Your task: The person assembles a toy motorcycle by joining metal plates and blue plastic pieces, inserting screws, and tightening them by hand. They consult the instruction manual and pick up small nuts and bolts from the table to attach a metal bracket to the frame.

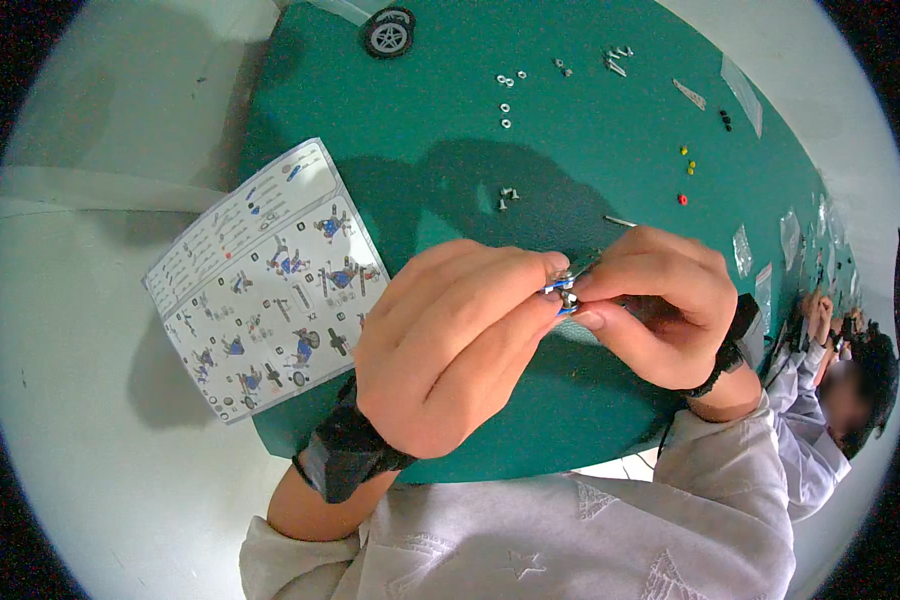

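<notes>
Over the near part of the green table (pixel 410 90), both my hands meet at a small part with blue pieces and shiny metal (pixel 568 297). My left hand (pixel 460 345) pinches it from the left, thumb and fingers closed. From the right, the thumb and forefinger of my right hand (pixel 665 300) close on the same part. My fingertips cover most of it, so its full shape is hidden. Just beyond the hands lie a few small screws (pixel 508 197) and a thin metal rod (pixel 619 220).
A printed picture sheet (pixel 270 290) lies at the left edge. Black-tyred wheels (pixel 388 36) stand far left. Farther off are nuts (pixel 506 108), screws (pixel 616 66), a metal strip (pixel 689 94), yellow pieces (pixel 689 160) and plastic bags (pixel 742 250). Another person (pixel 820 420) sits at right.
</notes>
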The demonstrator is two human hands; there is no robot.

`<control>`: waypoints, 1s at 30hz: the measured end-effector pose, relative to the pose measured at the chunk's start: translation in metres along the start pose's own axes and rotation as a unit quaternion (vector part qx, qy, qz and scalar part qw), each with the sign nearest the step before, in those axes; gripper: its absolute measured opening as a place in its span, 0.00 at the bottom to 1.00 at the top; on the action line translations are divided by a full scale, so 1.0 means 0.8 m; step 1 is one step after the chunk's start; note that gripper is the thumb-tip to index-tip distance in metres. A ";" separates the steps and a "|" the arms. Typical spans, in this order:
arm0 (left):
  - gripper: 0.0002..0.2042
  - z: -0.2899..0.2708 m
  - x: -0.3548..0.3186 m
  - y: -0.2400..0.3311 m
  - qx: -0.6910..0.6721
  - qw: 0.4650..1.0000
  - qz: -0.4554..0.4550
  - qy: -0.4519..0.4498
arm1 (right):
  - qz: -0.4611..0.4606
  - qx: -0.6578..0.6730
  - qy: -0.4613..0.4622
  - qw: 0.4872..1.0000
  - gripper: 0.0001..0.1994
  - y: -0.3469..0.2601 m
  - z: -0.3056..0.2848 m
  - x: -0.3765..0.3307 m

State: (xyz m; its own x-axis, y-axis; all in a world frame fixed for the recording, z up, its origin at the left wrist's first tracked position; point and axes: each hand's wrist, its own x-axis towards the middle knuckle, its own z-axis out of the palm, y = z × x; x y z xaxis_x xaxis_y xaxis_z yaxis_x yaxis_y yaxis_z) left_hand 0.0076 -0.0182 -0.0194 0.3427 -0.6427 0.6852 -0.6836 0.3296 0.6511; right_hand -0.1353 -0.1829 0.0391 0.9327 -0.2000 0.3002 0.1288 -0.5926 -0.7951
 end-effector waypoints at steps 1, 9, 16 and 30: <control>0.14 -0.003 0.001 0.000 0.005 1.000 0.003 -0.016 | 0.013 0.019 0.003 1.000 0.08 -0.001 0.001 0.000; 0.13 -0.001 0.005 0.010 0.047 0.998 0.010 -0.049 | 0.304 0.244 0.076 0.918 0.05 -0.023 0.012 -0.015; 0.12 0.002 0.005 0.008 0.058 0.996 0.060 -0.039 | 0.390 0.314 0.109 0.859 0.08 -0.017 0.019 -0.017; 0.14 -0.008 0.019 0.016 0.087 0.985 0.140 -0.056 | 0.276 0.330 0.142 0.891 0.07 -0.028 0.026 -0.024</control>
State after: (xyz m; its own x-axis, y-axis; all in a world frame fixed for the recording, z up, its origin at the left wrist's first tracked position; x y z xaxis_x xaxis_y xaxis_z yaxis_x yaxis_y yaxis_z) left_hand 0.0080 -0.0197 0.0016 0.0584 -0.6193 0.7830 -0.8450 0.3870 0.3691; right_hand -0.1492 -0.1494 0.0399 0.8044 -0.5645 -0.1854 -0.0645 0.2272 -0.9717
